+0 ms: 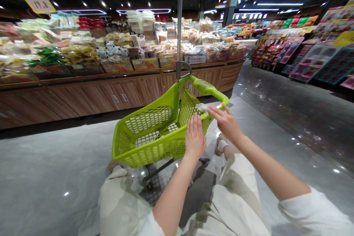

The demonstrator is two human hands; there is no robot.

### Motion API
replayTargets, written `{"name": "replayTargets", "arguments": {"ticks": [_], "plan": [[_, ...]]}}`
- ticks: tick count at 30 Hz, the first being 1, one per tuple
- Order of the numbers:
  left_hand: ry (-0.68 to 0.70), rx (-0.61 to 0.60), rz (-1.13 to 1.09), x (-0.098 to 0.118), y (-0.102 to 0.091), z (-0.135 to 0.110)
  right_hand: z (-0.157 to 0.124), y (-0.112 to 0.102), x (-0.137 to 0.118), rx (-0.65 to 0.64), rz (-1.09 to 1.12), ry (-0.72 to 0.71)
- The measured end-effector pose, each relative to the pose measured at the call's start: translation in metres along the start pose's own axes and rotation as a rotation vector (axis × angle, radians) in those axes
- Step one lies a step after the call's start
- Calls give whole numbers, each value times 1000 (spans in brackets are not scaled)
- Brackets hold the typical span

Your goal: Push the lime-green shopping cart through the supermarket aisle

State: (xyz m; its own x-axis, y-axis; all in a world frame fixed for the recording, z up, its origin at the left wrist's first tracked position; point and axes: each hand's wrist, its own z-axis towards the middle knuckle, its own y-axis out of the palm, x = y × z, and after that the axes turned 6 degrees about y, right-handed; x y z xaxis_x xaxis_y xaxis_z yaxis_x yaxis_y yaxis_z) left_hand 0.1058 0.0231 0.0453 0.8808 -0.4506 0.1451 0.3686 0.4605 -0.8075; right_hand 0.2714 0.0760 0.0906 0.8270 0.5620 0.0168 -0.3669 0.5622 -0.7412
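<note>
A lime-green plastic shopping cart (155,136) with a mesh basket stands directly in front of me. My left hand (195,140) lies flat on the near rim of the basket, fingers apart and holding nothing. My right hand (225,123) is raised at the basket's right rim, fingers extended. A small white item (201,107) rests near its thumb and fingertips, but I cannot tell whether the hand grips it. The cart's green handle (210,88) lies beyond both hands, untouched.
A curved wood-fronted counter (110,94) piled with bagged foods runs ahead and left. A grey metal pole (179,18) rises from the cart. Colourful packaged goods (312,55) line the right. A polished grey floor (290,118) spreads around, and my sandalled foot (220,144) shows beside the cart.
</note>
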Motion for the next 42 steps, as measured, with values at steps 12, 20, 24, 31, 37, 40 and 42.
{"name": "replayTargets", "arguments": {"ticks": [12,20,24,31,37,40,42], "plan": [[20,-18,-65,-3,7,11,6,18,-26,-29,8,-29],[5,6,-51,4,8,12,9,-6,26,120,-108,274],[-10,-16,-29,6,9,12,5,17,-30,37,-41,109],[6,8,-32,5,9,10,10,-10,43,80,-98,175],[-17,18,-61,10,10,11,4,-3,23,139,-112,276],[-18,-12,-55,10,9,11,-3,14,-24,75,-41,131],[-17,-32,-40,8,7,11,-5,19,-36,28,4,31]]}}
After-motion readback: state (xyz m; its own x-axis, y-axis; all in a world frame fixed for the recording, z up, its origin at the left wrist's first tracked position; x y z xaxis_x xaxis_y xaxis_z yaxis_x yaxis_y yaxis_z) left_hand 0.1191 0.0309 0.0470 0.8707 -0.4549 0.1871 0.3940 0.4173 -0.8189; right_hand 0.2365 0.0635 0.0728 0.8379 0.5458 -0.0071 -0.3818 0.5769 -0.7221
